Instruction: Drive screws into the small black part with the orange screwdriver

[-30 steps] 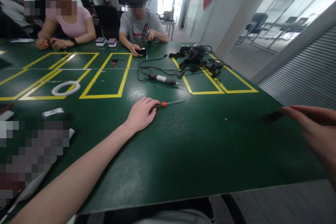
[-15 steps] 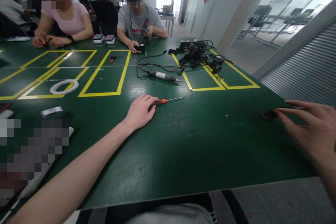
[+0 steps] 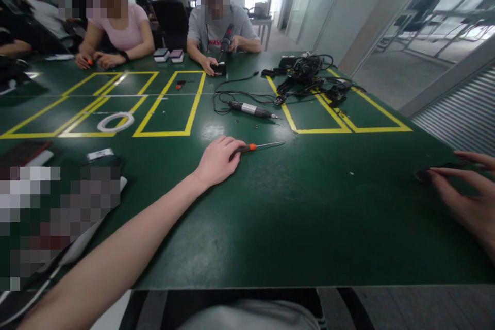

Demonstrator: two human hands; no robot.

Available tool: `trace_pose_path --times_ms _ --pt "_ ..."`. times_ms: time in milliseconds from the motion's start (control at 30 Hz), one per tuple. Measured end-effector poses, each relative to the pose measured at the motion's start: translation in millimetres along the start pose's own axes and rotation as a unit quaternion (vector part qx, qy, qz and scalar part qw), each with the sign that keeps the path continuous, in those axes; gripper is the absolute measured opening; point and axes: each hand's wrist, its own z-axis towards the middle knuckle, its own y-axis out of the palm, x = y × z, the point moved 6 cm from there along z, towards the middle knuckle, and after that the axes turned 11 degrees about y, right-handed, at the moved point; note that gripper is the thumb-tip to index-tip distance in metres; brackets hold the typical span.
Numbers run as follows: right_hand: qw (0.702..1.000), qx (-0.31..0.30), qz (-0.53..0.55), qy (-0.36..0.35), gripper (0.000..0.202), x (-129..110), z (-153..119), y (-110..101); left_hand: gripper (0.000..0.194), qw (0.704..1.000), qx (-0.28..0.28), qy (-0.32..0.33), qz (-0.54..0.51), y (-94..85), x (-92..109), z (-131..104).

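Observation:
My left hand (image 3: 220,161) rests on the green table with its fingers wrapped round the dark handle of a screwdriver (image 3: 252,147). The orange collar and thin metal shaft stick out to the right and lie close to the tabletop. At the right edge of the view, my right hand (image 3: 466,191) is partly cut off. Its thumb and fingers pinch a small flat black piece (image 3: 423,177) with a rounded end, low over the table. Blur and the fingers hide what kind of piece it is.
Ahead lie a corded electric screwdriver (image 3: 253,109), small loose bits and a tangle of black cables (image 3: 305,75). A white tape ring (image 3: 115,122) lies left, beyond a pixelated area. Across the table, one co-worker holds a power drill (image 3: 228,38); another sits alongside.
The view has turned a little left, so everything sits further right in the picture. My right hand is now more cut off by the edge. My left hand keeps its hold on the screwdriver.

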Motion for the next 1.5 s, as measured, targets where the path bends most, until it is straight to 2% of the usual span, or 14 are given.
trace_pose_path --times_ms 233,500,600,833,1033,1167,1267,1333,1367,1500 --pt "0.999 0.041 0.024 -0.004 0.020 1 -5 -3 0.028 1.000 -0.006 -0.001 0.005 0.5 0 0" --pt "0.999 0.039 0.005 -0.017 0.018 -3 -6 -3 0.028 1.000 -0.003 -0.002 0.006 0.5 0 0" --pt "0.998 0.046 -0.020 -0.045 0.015 -1 -8 -1 0.029 1.000 -0.006 -0.001 0.006 0.4 0 0" --pt "0.976 0.129 -0.045 -0.169 0.028 -4 -14 -2 0.030 1.000 -0.008 0.002 0.007 1.3 0 1" --pt "0.976 0.121 -0.014 -0.181 0.028 -8 -14 -3 0.030 1.000 -0.005 0.004 0.005 0.5 0 0" --pt "0.990 0.100 0.025 -0.092 0.033 -5 -8 -1 0.030 1.000 -0.003 0.004 0.007 0.5 0 0" --pt "0.990 0.057 0.105 0.078 0.043 2 -2 0 0.030 1.000 -0.003 0.006 0.007 0.8 -1 0" --pt "0.963 0.013 0.167 0.213 0.062 6 -1 2 0.029 1.000 -0.001 0.007 0.007 0.7 -1 0" --pt "0.947 -0.011 0.189 0.258 0.072 5 -2 3 0.029 1.000 0.000 0.007 0.007 0.6 -1 0" --pt "0.910 -0.049 0.242 0.333 0.092 -8 -2 -2 0.029 1.000 0.001 0.005 0.003 0.6 -1 0"
